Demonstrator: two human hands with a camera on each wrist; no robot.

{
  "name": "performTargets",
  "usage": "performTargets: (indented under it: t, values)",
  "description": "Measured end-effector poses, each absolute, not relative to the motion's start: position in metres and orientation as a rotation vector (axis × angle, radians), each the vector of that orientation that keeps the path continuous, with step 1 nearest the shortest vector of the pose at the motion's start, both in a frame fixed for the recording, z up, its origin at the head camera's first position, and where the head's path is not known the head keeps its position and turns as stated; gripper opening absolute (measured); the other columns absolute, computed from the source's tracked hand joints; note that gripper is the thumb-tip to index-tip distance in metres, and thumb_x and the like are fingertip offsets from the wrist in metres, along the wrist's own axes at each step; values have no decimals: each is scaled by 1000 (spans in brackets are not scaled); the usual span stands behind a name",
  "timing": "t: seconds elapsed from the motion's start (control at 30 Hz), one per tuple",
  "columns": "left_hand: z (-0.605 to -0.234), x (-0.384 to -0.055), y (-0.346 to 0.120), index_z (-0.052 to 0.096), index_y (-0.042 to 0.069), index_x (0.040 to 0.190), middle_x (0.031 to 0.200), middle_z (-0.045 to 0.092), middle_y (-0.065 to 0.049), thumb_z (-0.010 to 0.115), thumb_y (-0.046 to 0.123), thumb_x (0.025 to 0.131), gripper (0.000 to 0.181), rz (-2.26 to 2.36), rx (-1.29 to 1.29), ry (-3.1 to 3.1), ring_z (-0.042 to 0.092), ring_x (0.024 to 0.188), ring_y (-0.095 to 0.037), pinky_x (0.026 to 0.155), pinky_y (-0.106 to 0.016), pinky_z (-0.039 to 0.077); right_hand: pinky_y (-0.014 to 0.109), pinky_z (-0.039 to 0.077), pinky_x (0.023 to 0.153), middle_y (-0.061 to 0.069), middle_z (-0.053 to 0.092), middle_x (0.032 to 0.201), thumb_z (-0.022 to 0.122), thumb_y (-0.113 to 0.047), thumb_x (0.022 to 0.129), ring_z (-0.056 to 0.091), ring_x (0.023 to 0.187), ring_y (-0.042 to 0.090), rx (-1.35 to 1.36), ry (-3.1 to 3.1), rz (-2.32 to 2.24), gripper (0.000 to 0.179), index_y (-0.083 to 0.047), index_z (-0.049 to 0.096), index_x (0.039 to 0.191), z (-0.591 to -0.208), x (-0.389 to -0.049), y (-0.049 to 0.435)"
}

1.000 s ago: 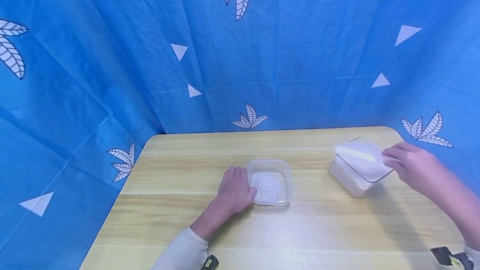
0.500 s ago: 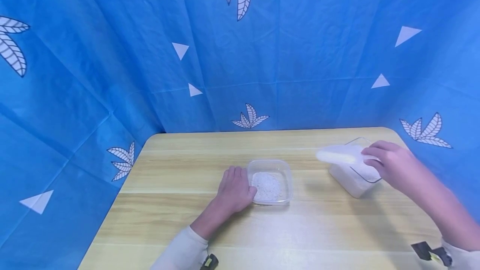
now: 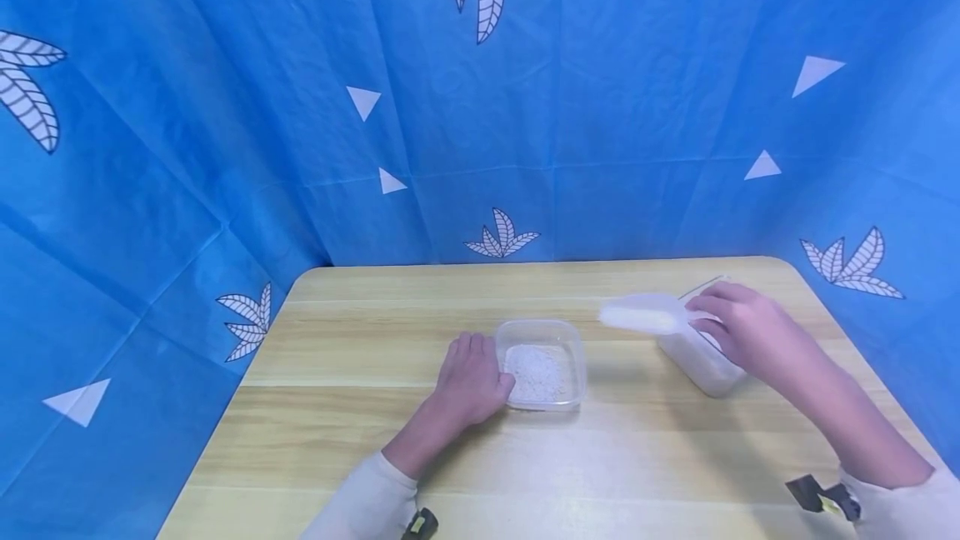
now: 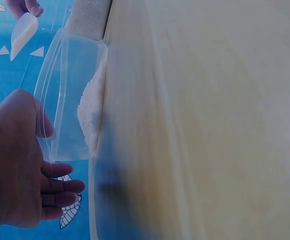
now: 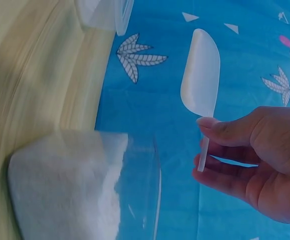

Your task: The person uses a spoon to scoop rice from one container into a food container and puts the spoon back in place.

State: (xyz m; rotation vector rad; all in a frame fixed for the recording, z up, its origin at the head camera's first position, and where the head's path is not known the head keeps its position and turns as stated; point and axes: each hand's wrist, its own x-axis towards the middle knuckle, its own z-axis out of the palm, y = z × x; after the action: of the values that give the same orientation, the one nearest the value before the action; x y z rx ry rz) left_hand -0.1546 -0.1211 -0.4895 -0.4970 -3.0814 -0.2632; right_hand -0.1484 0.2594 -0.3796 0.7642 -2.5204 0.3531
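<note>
My right hand pinches the handle of a white plastic scoop, held level above the left side of a clear bin of white grains. In the right wrist view, the scoop points away from the thumb and fingers; pale contents show along one edge. At mid-table my left hand holds the left side of a small square clear plastic container, its thumb over the rim and its fingers outside. Inside lies a low heap of white grains.
The light wooden table carries both containers, the bin to the right of the small one. A blue curtain with leaf prints rises behind the table's back edge and along its left side.
My right hand has moved left with the scoop, from over the bin toward the small container, the scoop turning to point left. The left hand and small container stay put.
</note>
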Motion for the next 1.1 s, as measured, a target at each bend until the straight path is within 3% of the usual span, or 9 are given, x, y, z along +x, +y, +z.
performTargets:
  t: [0.37, 0.63, 0.8, 1.1]
  values:
    - [-489, -155, -120, 54, -1, 109, 100, 51, -10, 51, 36, 93, 41, -250, -498, -3078, 44, 99, -26, 100, -42, 42, 52, 60, 79, 15, 74, 94, 84, 4, 74, 72, 87, 36, 864, -2493, 391, 25, -1, 78, 97, -391, -161, 228]
    - [-491, -155, -120, 54, 1, 105, 98, 50, -9, 50, 38, 93, 39, -237, -495, -3070, 44, 98, -26, 97, -41, 41, 51, 59, 87, 14, 73, 102, 77, -1, 86, 70, 98, 34, 823, -2585, 409, 20, -2, 77, 106, -401, -161, 212]
    - [-490, -155, -120, 53, 3, 103, 98, 50, -8, 50, 38, 93, 36, -239, -494, -3068, 43, 98, -26, 97, -41, 41, 51, 58, 89, 16, 72, 105, 76, -1, 87, 68, 101, 36, 809, -2638, 361, 22, -1, 76, 108, -403, -163, 207]
    - [-490, -153, -120, 52, 4, 99, 95, 48, -7, 51, 35, 91, 33, -291, -482, -3064, 42, 94, -25, 93, -39, 40, 45, 61, 83, 16, 71, 101, 79, 1, 83, 67, 97, 33, 822, -2618, 225, 23, 0, 76, 106, -411, -166, 201]
